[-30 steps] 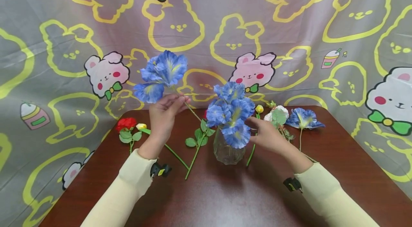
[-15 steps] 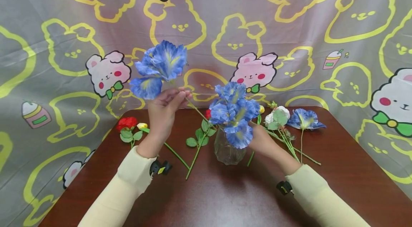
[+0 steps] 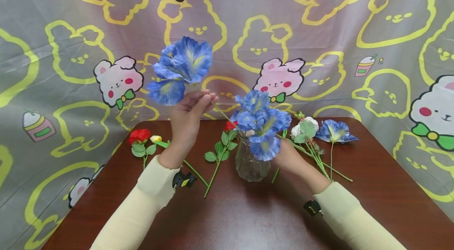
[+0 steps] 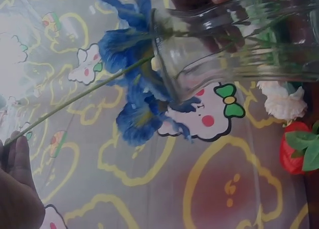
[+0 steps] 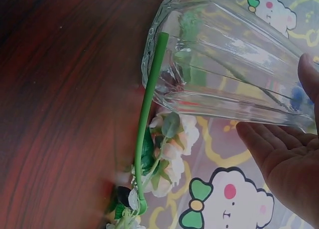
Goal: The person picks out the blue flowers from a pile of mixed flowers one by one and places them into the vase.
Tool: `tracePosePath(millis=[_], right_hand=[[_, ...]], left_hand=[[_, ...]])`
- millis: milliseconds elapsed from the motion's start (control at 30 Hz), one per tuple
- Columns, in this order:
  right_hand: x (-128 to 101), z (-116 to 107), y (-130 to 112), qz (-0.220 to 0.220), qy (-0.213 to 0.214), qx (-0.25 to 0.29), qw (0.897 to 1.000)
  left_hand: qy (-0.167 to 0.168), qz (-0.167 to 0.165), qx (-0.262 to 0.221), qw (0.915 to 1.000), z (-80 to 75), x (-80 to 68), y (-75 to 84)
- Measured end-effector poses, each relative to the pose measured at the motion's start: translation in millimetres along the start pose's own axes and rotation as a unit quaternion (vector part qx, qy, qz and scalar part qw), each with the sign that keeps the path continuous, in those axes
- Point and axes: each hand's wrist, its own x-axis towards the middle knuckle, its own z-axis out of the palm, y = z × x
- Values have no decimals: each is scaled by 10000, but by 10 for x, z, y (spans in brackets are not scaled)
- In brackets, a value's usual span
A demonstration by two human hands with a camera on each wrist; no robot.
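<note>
Head view: the left hand (image 3: 188,118) pinches the thin stem of a blue flower (image 3: 181,69), raised above the table (image 3: 241,218), with the stem's lower end slanting down to the mouth of the glass vase (image 3: 249,163). The right hand (image 3: 289,157) sits against the vase's side behind the blue blooms (image 3: 260,124); whether its fingers curl round the glass cannot be told here. The heavy blossom on so thin a stem could swing and tip the top-heavy vase.

Left wrist view: the stem (image 4: 79,97) runs into the vase (image 4: 234,34); it could snag on the rim.

Right wrist view: the palm (image 5: 284,159) lies open beside the glass (image 5: 224,69), so the vase may slide.

No writing is readable.
</note>
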Motion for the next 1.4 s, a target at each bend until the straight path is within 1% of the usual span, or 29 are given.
tracePosePath(millis=[167,300,400,500,600,700,800,867,967,1100,1233,1333,1400], right_hand=[[-5,21,9,-171,109,-71,9998],[-9,28,10,-160,107,-70,9998],[-13,30,6,-96,115,-49,9999],[-16,36,1,4,109,7,9999],[-16,42,-7,108,66,93,9999],[-18,44,-15,186,30,162,9997],[-20,43,-15,177,49,116,9998],[-21,41,-13,158,78,74,9998],[-20,38,-14,109,121,18,9999],[-19,35,-12,41,178,-34,9998],[-18,39,1,117,153,30,9998],[-15,45,9,82,144,71,9998],[-13,48,13,35,161,88,9998]], left_hand=[[27,-115,-23,9999,34,-17,-121],[2,-227,8,9997,51,-44,-237],[-16,-381,-42,9993,74,-71,-321],[104,-683,32,9976,98,-101,-388],[239,-1019,308,9940,112,-137,-431],[230,-1354,576,9889,114,-187,-462],[190,-1574,570,9857,103,-239,-502],[214,-1607,529,9854,97,-269,-526],[267,-1588,646,9848,92,-305,-562],[192,-1501,935,9841,85,-336,-622],[151,-1439,1007,9843,87,-353,-671],[223,-1510,1191,9811,86,-362,-690],[254,-1583,1437,9765,75,-369,-704]])
